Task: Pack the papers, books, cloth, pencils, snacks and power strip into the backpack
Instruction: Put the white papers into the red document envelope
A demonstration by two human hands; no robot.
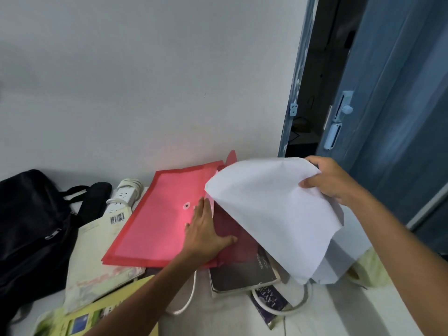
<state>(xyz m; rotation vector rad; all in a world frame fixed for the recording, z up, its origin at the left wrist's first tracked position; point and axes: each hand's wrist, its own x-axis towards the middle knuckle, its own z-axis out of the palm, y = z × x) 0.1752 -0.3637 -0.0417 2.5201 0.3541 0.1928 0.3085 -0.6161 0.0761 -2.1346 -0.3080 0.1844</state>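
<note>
From the head view, the right hand [332,181] is pinching a curled sheaf of white papers [271,214], thumb under and fingers over the top edge. The left hand [206,232] is pressing flat, fingers straight, on the red snap folder [155,219]. The step looks like slipping the papers into the folder; next, its mouth just beyond the left fingertips needs lifting. The black backpack [31,229] is lying well left of those fingers, the power strip [123,197] between. A wrapper [271,301] below the papers is reading "LAYER CAKE".
</note>
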